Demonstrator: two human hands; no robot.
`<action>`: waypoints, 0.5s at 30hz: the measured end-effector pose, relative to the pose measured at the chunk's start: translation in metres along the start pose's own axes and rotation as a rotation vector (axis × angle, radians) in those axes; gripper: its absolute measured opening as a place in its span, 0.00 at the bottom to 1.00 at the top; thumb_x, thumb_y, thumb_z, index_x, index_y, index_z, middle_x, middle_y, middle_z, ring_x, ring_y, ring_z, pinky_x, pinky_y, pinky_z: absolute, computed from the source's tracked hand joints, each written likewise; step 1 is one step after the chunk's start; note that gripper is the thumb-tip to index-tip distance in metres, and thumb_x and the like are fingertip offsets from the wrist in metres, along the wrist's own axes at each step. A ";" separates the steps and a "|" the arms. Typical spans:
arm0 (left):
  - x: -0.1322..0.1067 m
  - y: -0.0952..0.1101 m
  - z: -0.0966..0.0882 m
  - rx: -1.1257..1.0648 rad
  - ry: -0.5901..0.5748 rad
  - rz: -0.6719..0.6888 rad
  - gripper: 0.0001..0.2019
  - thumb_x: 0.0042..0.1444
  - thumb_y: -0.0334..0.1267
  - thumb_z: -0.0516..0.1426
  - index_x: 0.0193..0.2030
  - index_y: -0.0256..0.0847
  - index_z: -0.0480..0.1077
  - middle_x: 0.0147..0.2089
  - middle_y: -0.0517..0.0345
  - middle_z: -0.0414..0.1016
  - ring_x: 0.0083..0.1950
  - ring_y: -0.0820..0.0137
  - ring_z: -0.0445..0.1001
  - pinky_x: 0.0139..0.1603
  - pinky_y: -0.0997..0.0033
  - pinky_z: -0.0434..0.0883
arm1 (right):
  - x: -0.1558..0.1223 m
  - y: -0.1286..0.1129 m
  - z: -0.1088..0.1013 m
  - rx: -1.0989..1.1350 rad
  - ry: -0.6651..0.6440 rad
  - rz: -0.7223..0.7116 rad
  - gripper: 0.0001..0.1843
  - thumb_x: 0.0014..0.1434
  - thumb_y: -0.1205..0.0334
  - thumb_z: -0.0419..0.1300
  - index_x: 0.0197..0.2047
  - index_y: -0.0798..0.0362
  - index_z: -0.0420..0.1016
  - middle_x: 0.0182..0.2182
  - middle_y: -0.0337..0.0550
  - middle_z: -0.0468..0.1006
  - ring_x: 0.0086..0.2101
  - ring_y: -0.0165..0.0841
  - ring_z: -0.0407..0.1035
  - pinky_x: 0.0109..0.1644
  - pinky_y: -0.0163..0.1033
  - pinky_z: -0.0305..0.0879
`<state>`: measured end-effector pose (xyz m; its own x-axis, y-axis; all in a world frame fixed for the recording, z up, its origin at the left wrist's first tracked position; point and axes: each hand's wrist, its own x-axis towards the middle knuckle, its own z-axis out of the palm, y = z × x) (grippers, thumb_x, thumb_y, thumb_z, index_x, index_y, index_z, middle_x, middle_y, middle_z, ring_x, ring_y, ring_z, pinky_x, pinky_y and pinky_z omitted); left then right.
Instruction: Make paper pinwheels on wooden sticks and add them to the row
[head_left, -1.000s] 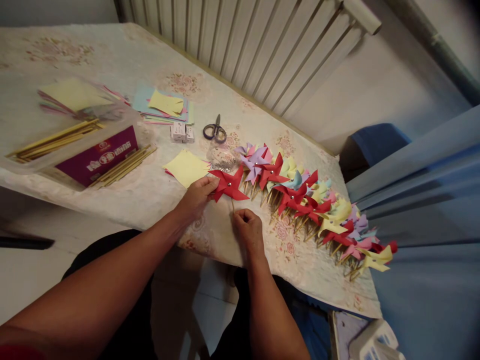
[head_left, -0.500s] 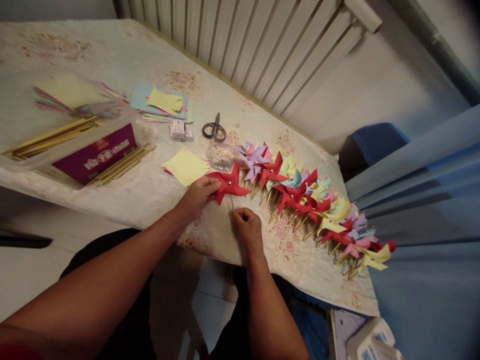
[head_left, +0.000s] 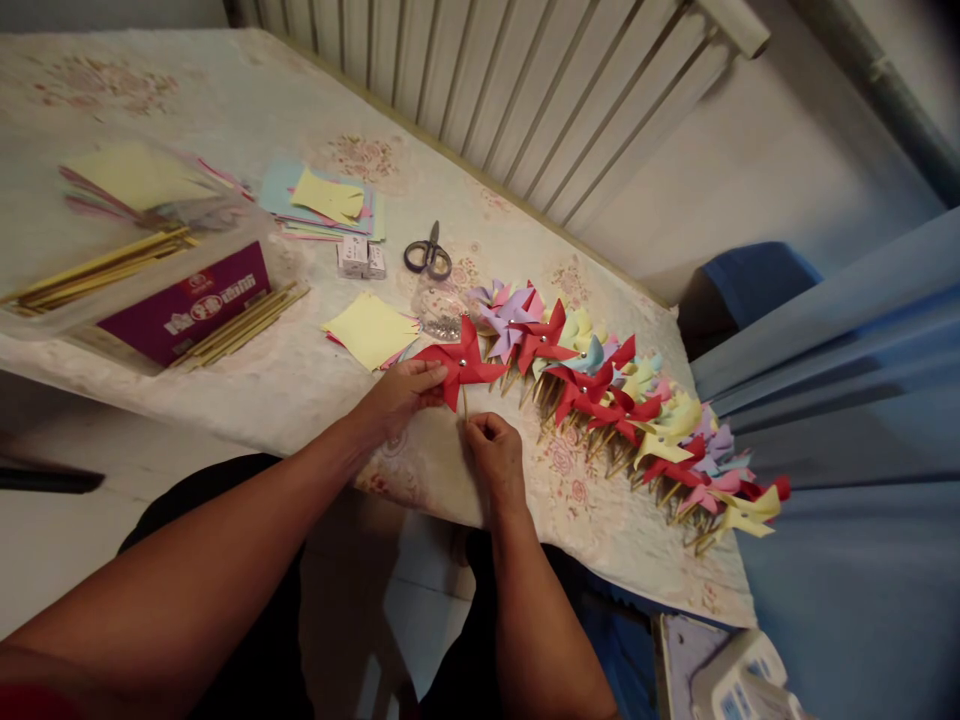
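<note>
The left hand (head_left: pixel 394 398) pinches the left blade of a red pinwheel (head_left: pixel 459 364) between thumb and fingers, while the right hand (head_left: pixel 491 452) is closed around the lower end of its thin wooden stick (head_left: pixel 465 402), fingertips tight on it. The pinwheel lies just above and between the two hands, at the near end of the row of finished pinwheels (head_left: pixel 630 410) on the surface (head_left: pixel 300 390). Its stick runs almost straight down from the paper head toward the person, so the right hand sits directly under the head and the left hand beside it.
</note>
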<state>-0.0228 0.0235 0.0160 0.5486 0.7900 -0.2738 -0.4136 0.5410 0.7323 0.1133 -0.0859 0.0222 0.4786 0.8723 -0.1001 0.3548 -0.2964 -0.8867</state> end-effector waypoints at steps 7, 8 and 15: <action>-0.002 -0.003 -0.002 0.029 -0.042 0.002 0.16 0.43 0.42 0.71 0.30 0.37 0.70 0.29 0.62 0.70 0.29 0.76 0.70 0.33 0.75 0.72 | 0.000 -0.002 -0.002 0.022 -0.004 0.024 0.12 0.49 0.52 0.58 0.25 0.52 0.72 0.21 0.33 0.66 0.25 0.29 0.57 0.32 0.35 0.56; -0.002 -0.003 -0.002 0.042 -0.041 0.004 0.15 0.43 0.41 0.71 0.31 0.36 0.71 0.29 0.62 0.70 0.29 0.77 0.70 0.33 0.75 0.72 | 0.000 -0.002 -0.002 0.025 -0.003 0.024 0.12 0.49 0.52 0.58 0.25 0.52 0.72 0.21 0.33 0.66 0.25 0.29 0.58 0.31 0.35 0.56; -0.004 0.000 -0.001 0.093 -0.033 -0.027 0.14 0.41 0.32 0.69 0.36 0.35 0.75 0.33 0.56 0.75 0.31 0.75 0.73 0.33 0.75 0.71 | 0.002 0.001 -0.004 0.055 -0.009 0.034 0.12 0.49 0.51 0.59 0.26 0.52 0.73 0.20 0.32 0.65 0.24 0.28 0.56 0.29 0.34 0.55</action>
<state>-0.0258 0.0204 0.0163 0.5830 0.7647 -0.2745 -0.3299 0.5316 0.7801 0.1177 -0.0861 0.0228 0.4817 0.8660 -0.1343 0.2936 -0.3039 -0.9063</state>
